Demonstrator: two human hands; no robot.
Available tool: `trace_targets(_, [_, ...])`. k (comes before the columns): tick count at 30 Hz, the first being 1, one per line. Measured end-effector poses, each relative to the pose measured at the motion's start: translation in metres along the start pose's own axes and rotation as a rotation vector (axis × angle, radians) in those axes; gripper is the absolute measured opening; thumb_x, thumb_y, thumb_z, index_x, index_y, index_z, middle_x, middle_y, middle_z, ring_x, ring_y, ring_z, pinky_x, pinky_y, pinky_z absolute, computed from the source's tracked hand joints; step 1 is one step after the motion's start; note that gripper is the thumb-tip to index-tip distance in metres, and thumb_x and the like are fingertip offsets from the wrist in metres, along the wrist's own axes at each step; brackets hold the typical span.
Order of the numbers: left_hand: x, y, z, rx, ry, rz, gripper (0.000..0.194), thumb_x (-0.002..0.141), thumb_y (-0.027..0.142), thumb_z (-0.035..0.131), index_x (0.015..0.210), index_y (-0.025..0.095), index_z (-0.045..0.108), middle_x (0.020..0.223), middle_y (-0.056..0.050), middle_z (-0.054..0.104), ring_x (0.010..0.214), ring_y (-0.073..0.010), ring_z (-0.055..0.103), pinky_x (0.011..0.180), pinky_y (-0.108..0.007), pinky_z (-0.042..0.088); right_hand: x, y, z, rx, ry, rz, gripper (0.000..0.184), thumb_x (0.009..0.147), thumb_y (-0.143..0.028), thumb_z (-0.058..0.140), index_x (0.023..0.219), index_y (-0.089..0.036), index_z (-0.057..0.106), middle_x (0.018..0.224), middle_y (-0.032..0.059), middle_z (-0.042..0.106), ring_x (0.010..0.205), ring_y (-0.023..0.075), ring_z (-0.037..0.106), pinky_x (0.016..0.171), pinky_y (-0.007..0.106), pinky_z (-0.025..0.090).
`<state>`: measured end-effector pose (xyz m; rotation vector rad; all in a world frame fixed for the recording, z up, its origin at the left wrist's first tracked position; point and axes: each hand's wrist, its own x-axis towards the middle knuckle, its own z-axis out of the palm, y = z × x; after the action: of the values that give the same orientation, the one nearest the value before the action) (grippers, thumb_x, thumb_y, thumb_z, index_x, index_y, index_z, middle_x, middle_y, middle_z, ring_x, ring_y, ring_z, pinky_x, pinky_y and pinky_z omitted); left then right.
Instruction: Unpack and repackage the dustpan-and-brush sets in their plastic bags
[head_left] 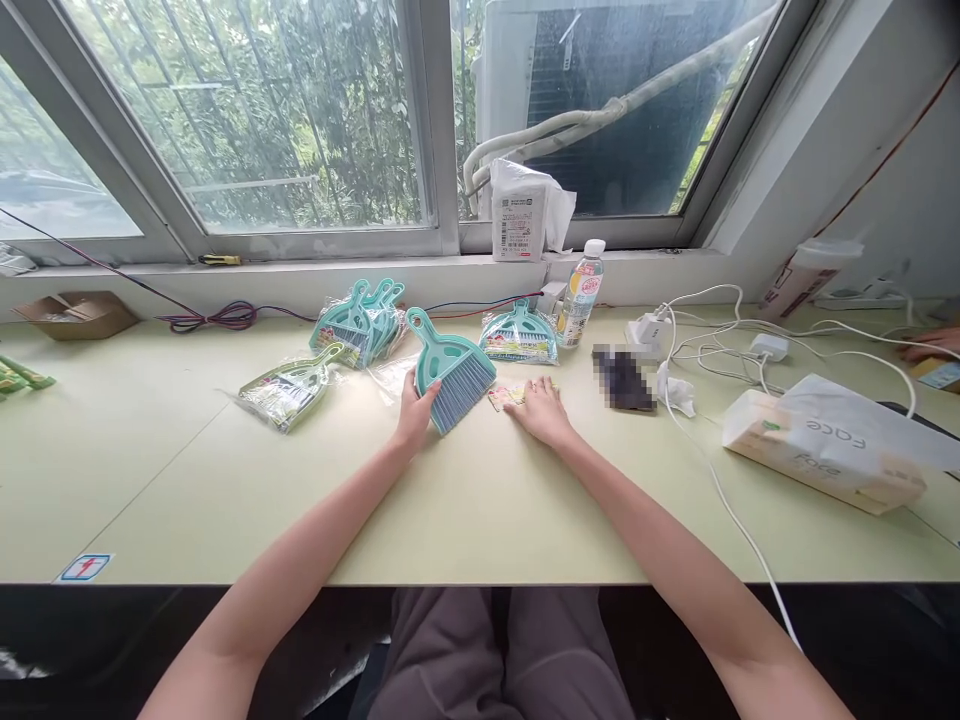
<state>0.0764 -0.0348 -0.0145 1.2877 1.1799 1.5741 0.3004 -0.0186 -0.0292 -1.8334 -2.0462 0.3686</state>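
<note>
My left hand [415, 410] is closed on the edge of a small turquoise dustpan-and-brush set [450, 372], tilted with its handle up and its grey-blue bristles facing right. My right hand [546, 412] lies over a colourful printed card [507, 397] on the table, fingers stretched out and partly covering it. Just beyond it is a wrapped turquoise set [519, 335] with a printed card. Several more wrapped turquoise sets [358, 325] are piled behind my left hand. A wrapped light green set [289, 388] lies to the left, and clear plastic film [397, 378] is beside my left wrist.
A drink bottle [581, 293] stands behind my right hand. Rightward are a blurred dark phone [626, 380], white cables and chargers [769, 347], and a tissue pack [825, 450]. A cardboard box [79, 315] sits far left. Another person's hand [930, 345] shows at the right edge.
</note>
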Motion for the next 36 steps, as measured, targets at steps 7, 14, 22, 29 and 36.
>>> trace_targets(7, [0.002,-0.005,-0.002,0.016,0.005,-0.012,0.045,0.079,0.04,0.061,0.118,0.022,0.046,0.117,-0.007,0.058,0.11,-0.0205,0.056,0.096,-0.036,0.045,-0.005,-0.008,-0.001,0.091,0.062,-0.093,0.033,0.086,-0.018,0.045,0.112,-0.023,0.066,0.131,0.0109,0.057,0.121,0.0259,0.053,0.095,0.04,0.044])
trace_targets(14, [0.001,-0.005,0.0,-0.078,0.01,-0.088,0.044,0.082,0.038,0.06,0.121,0.023,0.045,0.123,-0.007,0.058,0.113,-0.0216,0.057,0.096,-0.038,0.049,-0.013,-0.026,-0.02,0.698,0.352,-0.077,0.042,0.093,-0.034,0.037,0.125,-0.017,0.058,0.127,0.0117,0.061,0.112,0.0226,0.059,0.09,0.035,0.049])
trace_targets(22, [-0.011,-0.003,0.013,-0.204,-0.197,-0.146,0.044,0.085,0.05,0.052,0.119,0.022,0.052,0.124,-0.009,0.059,0.114,-0.0278,0.058,0.095,-0.044,0.052,-0.041,-0.058,-0.021,0.235,0.411,-0.533,0.043,0.096,-0.031,0.034,0.138,-0.03,0.043,0.152,0.0029,0.03,0.144,0.0235,0.015,0.115,0.054,0.013])
trace_targets(29, [-0.014,0.006,0.016,-0.265,-0.279,-0.216,0.042,0.085,0.053,0.052,0.109,0.019,0.058,0.117,-0.012,0.063,0.107,-0.03,0.061,0.09,-0.049,0.052,-0.035,-0.047,-0.017,-0.087,0.257,-0.619,0.049,0.096,-0.039,0.033,0.145,-0.032,0.029,0.153,0.0022,0.028,0.144,0.025,0.015,0.107,0.063,-0.018])
trace_targets(36, [-0.01,0.001,0.013,-0.088,-0.245,-0.059,0.046,0.092,0.05,0.038,0.117,0.014,0.054,0.122,-0.015,0.061,0.105,-0.0279,0.063,0.087,-0.044,0.054,-0.038,-0.049,-0.024,-0.019,0.335,-0.606,0.043,0.097,-0.024,0.03,0.136,-0.034,0.045,0.143,-0.0018,0.046,0.139,0.0219,0.029,0.111,0.06,-0.014])
